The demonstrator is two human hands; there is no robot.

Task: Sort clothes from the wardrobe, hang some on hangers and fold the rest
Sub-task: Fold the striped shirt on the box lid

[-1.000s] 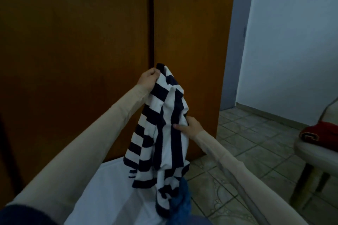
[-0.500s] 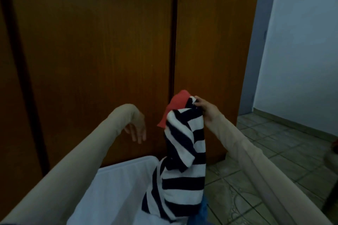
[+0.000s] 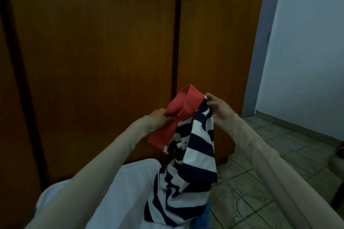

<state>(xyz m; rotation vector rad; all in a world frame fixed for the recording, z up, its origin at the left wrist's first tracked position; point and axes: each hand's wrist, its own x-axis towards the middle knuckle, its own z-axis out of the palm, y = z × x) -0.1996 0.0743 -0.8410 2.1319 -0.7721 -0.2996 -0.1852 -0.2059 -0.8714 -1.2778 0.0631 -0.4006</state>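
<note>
A navy-and-white striped shirt [image 3: 193, 158] with a red collar [image 3: 184, 104] hangs in front of me, its lower part draped down toward my lap. My right hand [image 3: 219, 108] pinches the top right of the shirt at the collar. My left hand [image 3: 160, 117] grips the red collar flap on the left side. Both arms wear pale long sleeves. The closed brown wardrobe doors [image 3: 104, 52] stand directly behind the shirt.
A white cloth [image 3: 130, 191] lies across my lap beneath the shirt, with a bit of blue fabric [image 3: 202, 219] at the bottom. Tiled floor [image 3: 260, 182] runs to the right, up to a pale wall [image 3: 307, 42]. A red item [image 3: 339, 151] peeks in at the right edge.
My left hand let go of the shirt's top and now holds the red collar. My right hand moved up to the shirt's top. The red collar has come into sight.
</note>
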